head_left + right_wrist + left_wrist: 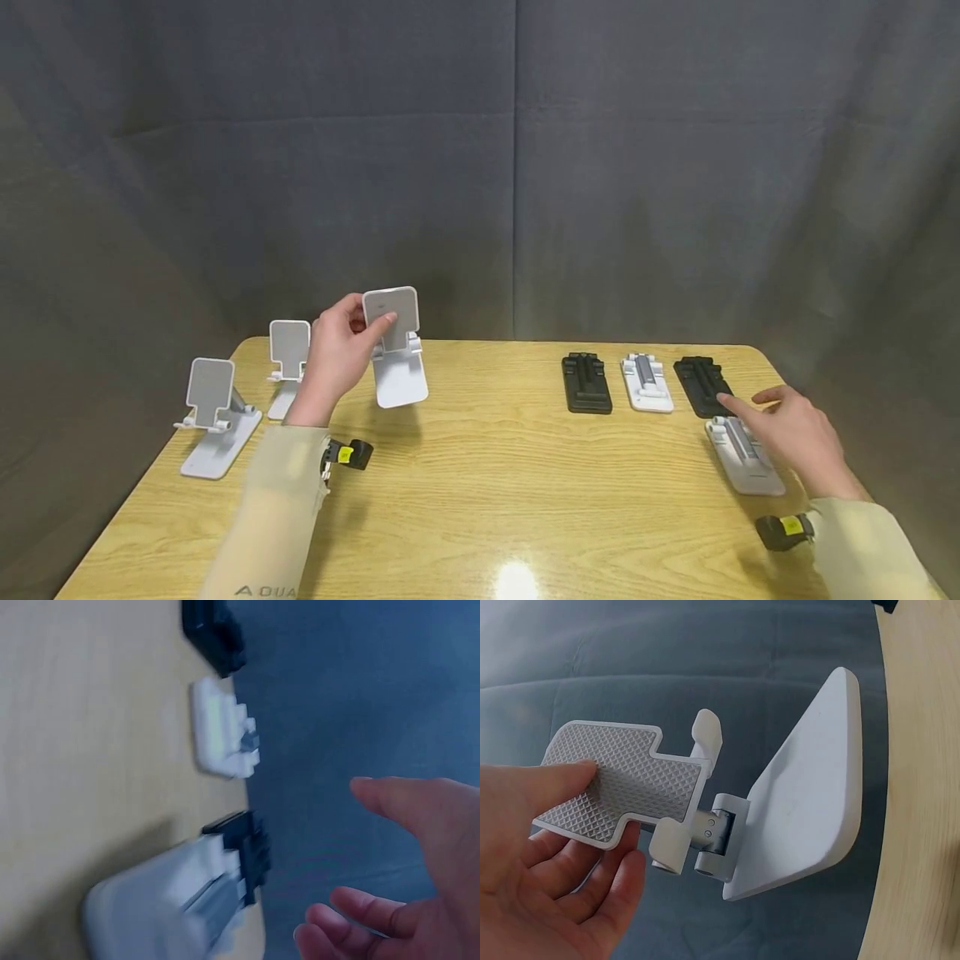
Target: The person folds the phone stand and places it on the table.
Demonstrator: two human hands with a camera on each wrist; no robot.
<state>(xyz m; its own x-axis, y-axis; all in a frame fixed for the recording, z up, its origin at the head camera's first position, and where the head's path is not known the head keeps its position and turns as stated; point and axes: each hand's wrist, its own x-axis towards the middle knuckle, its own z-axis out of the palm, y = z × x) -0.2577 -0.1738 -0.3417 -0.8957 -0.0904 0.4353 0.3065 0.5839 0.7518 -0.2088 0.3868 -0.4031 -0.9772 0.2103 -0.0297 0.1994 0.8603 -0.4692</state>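
White plastic, unfolded: the phone stand [396, 354] is held in the air by the left hand [335, 354], above the rear left part of the wooden surface [480, 492]. Thumb on the textured face of the back plate, fingers [592, 889] behind it, so a pinch grip on the plate only. Hinge and base plate hang free of the hand; base tilted, not touching the surface.

Left of the held stand: two more unfolded white stands. Nearer one [288, 362] is partly hidden behind the left hand, close to the rear edge. Farther one [213, 417] sits near the left edge of the surface.

Well right of the held stand: three folded stands in a row along the rear edge: black [587, 383], white [647, 382], black [702, 386]. A fourth folded white stand [744, 455] lies in front of that row, close to the right edge.

Right hand [791, 433]: fingers spread and relaxed, grips nothing, hovering over the fourth folded stand's rear end; contact cannot be told. Right wrist view is blurred.

Between the held stand and the folded row, a wide bare span of surface runs to the front edge. Grey cloth backdrop [517, 167] hangs behind the rear edge.
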